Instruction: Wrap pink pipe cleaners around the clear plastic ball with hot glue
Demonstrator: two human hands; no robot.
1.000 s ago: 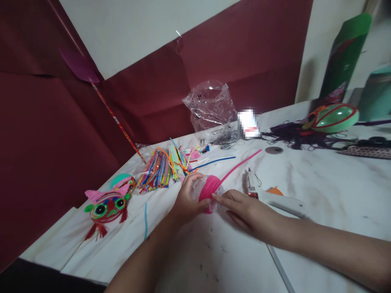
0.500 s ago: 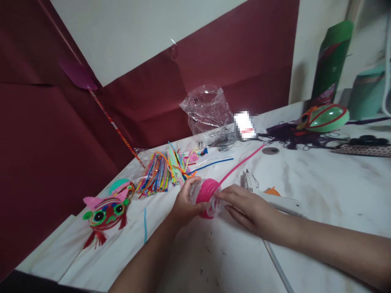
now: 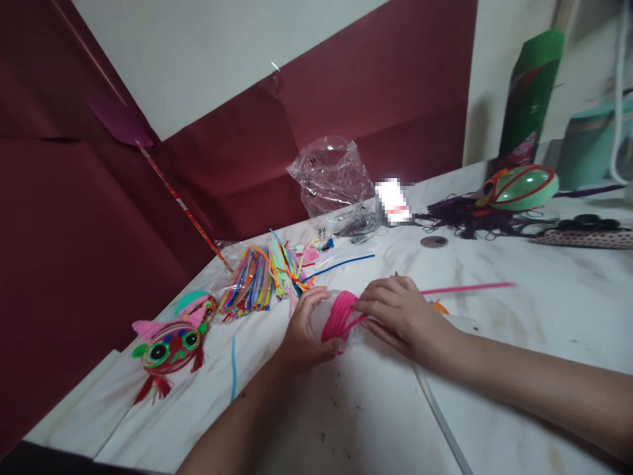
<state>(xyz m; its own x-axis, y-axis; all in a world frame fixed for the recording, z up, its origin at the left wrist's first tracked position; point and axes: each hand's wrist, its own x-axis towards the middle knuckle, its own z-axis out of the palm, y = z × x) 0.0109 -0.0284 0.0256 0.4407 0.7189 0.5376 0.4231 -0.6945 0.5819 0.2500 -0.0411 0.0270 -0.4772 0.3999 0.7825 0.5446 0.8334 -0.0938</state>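
Pink pipe cleaner [image 3: 339, 314] coiled round a clear plastic piece [image 3: 319, 318], both between your hands. Your left hand [image 3: 306, 330] grips the plastic from the left, thumb at the coils' lower edge. Your right hand [image 3: 394, 309] has its fingers drawn together on the strand, whose free end runs out rightward past the knuckles. Beyond your left hand: bundled coloured stems [image 3: 257, 280]. Behind your right wrist: white glue gun [image 3: 465, 323], partly hidden.
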